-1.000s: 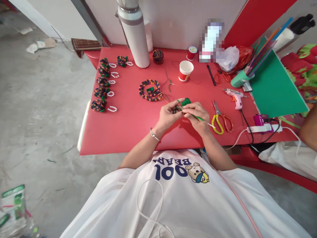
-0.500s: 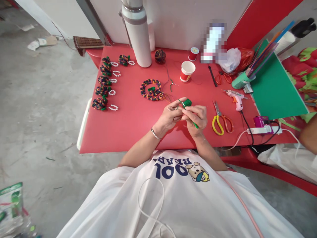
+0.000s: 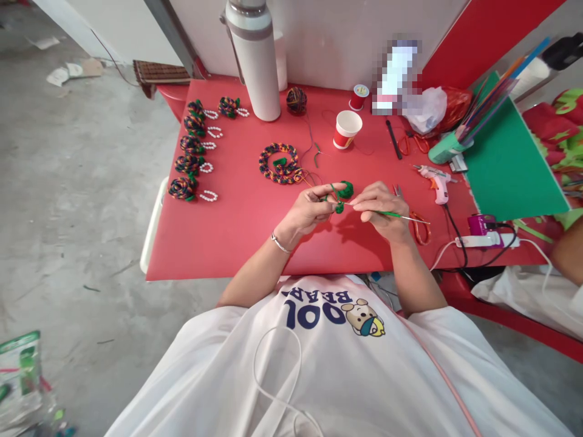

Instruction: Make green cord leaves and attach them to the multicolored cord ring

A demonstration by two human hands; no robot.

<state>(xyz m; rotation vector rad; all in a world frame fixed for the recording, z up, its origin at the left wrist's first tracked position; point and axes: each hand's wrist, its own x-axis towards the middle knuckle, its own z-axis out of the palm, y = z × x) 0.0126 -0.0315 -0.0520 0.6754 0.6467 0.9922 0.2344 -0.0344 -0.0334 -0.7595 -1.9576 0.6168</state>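
My left hand pinches a small green crochet piece, with green yarn running over its raised index finger. A ball of green yarn lies just beyond the fingertips. In my right hand is a crochet hook with a green handle, its thin metal tip pointing left at the green piece. Whether the tip sits inside a loop is too small to tell. Behind my left hand lies a coiled multicoloured crocheted strip with a bit of green in its middle.
Several crocheted bundles with white bead loops line the table's left side. Toward the back stand a white bottle, a dark yarn ball and a paper cup. Scissors, a pink glue gun and a power strip lie right.
My right hand has moved right, away from my left, and the hook has swung nearly level. The small green piece now shows at my left fingertips. My right hand now covers part of the scissors.
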